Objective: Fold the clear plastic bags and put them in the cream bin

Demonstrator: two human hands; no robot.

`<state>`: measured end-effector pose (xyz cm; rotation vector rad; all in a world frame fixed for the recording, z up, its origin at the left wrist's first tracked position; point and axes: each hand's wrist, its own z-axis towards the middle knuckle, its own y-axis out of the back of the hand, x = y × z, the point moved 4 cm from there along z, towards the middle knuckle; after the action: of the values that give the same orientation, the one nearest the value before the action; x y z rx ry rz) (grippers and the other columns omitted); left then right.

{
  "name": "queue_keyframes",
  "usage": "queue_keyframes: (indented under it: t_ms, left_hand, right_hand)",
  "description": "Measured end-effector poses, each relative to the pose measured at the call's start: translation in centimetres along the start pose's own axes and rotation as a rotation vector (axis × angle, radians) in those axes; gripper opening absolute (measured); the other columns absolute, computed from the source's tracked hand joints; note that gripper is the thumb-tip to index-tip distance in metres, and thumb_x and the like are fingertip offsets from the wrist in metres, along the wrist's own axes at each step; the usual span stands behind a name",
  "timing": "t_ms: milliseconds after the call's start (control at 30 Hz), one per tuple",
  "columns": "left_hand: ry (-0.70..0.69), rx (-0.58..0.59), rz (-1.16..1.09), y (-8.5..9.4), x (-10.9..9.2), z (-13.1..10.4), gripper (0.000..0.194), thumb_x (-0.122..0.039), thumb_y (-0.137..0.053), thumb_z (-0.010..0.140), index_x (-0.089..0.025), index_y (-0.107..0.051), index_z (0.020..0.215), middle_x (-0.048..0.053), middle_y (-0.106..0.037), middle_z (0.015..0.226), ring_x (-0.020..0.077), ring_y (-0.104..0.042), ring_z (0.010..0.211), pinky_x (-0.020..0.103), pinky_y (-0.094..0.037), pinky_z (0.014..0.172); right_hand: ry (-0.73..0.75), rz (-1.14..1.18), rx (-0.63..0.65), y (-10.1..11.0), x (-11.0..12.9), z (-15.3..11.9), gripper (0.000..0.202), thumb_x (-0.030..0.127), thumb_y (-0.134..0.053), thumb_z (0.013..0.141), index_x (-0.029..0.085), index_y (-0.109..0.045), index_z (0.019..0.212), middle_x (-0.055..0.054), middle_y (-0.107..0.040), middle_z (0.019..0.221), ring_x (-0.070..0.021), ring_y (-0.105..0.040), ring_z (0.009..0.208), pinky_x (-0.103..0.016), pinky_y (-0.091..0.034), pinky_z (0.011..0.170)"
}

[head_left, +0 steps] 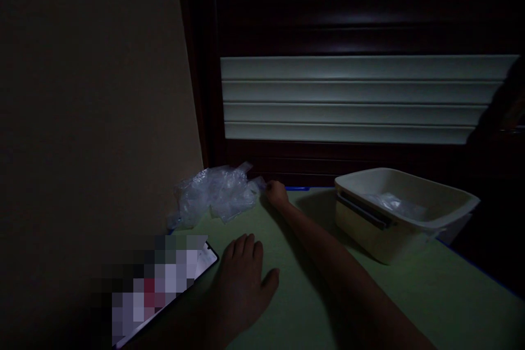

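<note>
Your left hand [245,279] lies spread, grasping nothing — perhaps bracing you on the table [293,306] — while your right hand [278,194], curled tight, seemingly pinches clear plastic [229,191] by its edge.

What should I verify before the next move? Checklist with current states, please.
1. Right hand at the edge of the clear plastic pile: ok, fingers curled there.
2. Right grip secure on the plastic: cannot tell, its contact is too dark to read.
3. Left hand free: ok, open, with nothing visibly held.
4. Ample room between left hand and lit-screen device: not ok, they are right beside each other.
5. White bin upright and open-topped: ok, some clear plastic inside.
6. Lighting: not ok, the scene is dim.
</note>
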<state>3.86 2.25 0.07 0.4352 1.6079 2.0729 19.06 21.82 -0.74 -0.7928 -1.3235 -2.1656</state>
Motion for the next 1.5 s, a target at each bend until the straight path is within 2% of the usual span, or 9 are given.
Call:
queue_keyframes:
  t_ms: [233, 333, 467, 567, 800, 1067, 1267, 1367, 1500]
  left_hand:
    - [0.025, 0.002, -0.015, -0.4, 0.2, 0.1, 0.05, -0.04, -0.039, 0.084, -0.007, -0.053, 0.118, 0.019, -0.048, 0.127, 0.032, -0.04, 0.118, 0.047, -0.029, 0.1]
    - [0.014, -0.01, -0.013, -0.5, 0.2, 0.1, 0.05, -0.041, -0.038, 0.085, -0.007, -0.053, 0.118, 0.019, -0.048, 0.127, 0.0316, -0.04, 0.119, 0.047, -0.029, 0.1]
    - [0.017, -0.004, -0.013, -0.6, 0.3, 0.0, 0.049, -0.04, -0.039, 0.084, -0.007, -0.052, 0.118, 0.018, -0.048, 0.126, 0.0319, -0.04, 0.119, 0.047, -0.03, 0.1]
    - [0.011, -0.017, -0.027, -0.7, 0.4, 0.1, 0.049, -0.039, -0.041, 0.084, -0.007, -0.053, 0.118, 0.018, -0.048, 0.126, 0.0323, -0.04, 0.119, 0.048, -0.03, 0.099]
    - [-0.078, -0.157, -0.227, -0.5, 0.6, 0.4, 0.037, -0.023, -0.043, 0.08, -0.015, -0.052, 0.115, 0.012, -0.053, 0.121, 0.0252, -0.046, 0.114, 0.043, -0.036, 0.098]
    - [-0.199, -0.306, -0.43, 0.1, 0.0, 0.2, 0.057, -0.023, -0.052, 0.077, -0.019, -0.032, 0.13, 0.012, -0.033, 0.138, 0.0259, -0.034, 0.124, 0.043, -0.035, 0.1]
    - [-0.374, -0.212, -0.561, 0.7, -0.8, 0.1, 0.028, -0.021, -0.038, 0.084, -0.017, -0.058, 0.104, 0.011, -0.062, 0.102, 0.0218, -0.055, 0.096, 0.035, -0.045, 0.084]
    - [-0.184, -0.129, -0.716, 0.9, -0.5, 0.5, 0.028, -0.029, -0.037, 0.085, -0.017, -0.062, 0.078, 0.005, -0.062, 0.071, 0.017, -0.058, 0.066, 0.027, -0.045, 0.063]
    - [0.192, -0.117, -0.982, 1.2, 0.5, 0.8, 0.021, -0.034, -0.049, 0.076, -0.017, -0.058, 0.07, -0.002, -0.054, 0.056, 0.0131, -0.052, 0.052, 0.021, -0.037, 0.049]
  right_hand:
    - [-0.013, 0.303, -0.193, 4.3, 2.3, -2.5, 0.028, 0.029, -0.051, 0.088, 0.016, -0.052, 0.112, -0.007, -0.055, 0.111, -0.0197, -0.057, 0.092, -0.04, -0.048, 0.077]
    - [-0.021, 0.472, -0.257, 7.2, 2.4, -6.5, 0.023, 0.03, -0.051, 0.087, 0.014, -0.055, 0.103, -0.005, -0.058, 0.101, -0.0172, -0.058, 0.084, -0.036, -0.048, 0.072]
    - [-0.055, 0.685, -0.209, 10.6, 1.0, -13.6, 0.016, 0.029, -0.052, 0.077, 0.019, -0.053, 0.065, 0.003, -0.052, 0.063, -0.014, -0.05, 0.061, -0.026, -0.042, 0.058]
    - [-0.124, 0.791, -0.145, 11.9, -0.3, -17.4, 0.009, 0.027, -0.054, 0.068, 0.019, -0.055, 0.065, 0.002, -0.052, 0.061, -0.0147, -0.047, 0.057, -0.027, -0.039, 0.055]
    - [-0.272, 1.188, 0.059, 10.5, -1.1, -18.9, 0.003, 0.021, -0.059, 0.064, 0.019, -0.058, 0.062, 0.003, -0.05, 0.056, -0.0127, -0.043, 0.053, -0.025, -0.035, 0.053]
    - [-0.177, 1.216, 0.316, 10.4, 0.4, -20.2, 0.015, 0.026, -0.068, 0.066, 0.017, -0.057, 0.061, 0.004, -0.048, 0.055, -0.01, -0.041, 0.05, -0.023, -0.031, 0.05]
    - [-0.17, 1.137, 0.484, 10.4, 2.1, -20.9, 0.025, 0.035, -0.075, 0.058, 0.016, -0.059, 0.063, 0.004, -0.052, 0.053, -0.0086, -0.042, 0.048, -0.022, -0.029, 0.049]
    - [-0.221, 1.127, 0.412, 10.5, 1.8, -20.7, 0.028, 0.037, -0.076, 0.057, 0.017, -0.06, 0.069, 0.005, -0.051, 0.053, -0.0079, -0.041, 0.047, -0.021, -0.029, 0.048]
    - [-0.319, 1.069, 0.29, 10.7, 1.0, -20.3, 0.035, 0.043, -0.075, 0.057, 0.018, -0.059, 0.076, 0.008, -0.045, 0.049, -0.0074, -0.038, 0.043, -0.02, -0.027, 0.043]
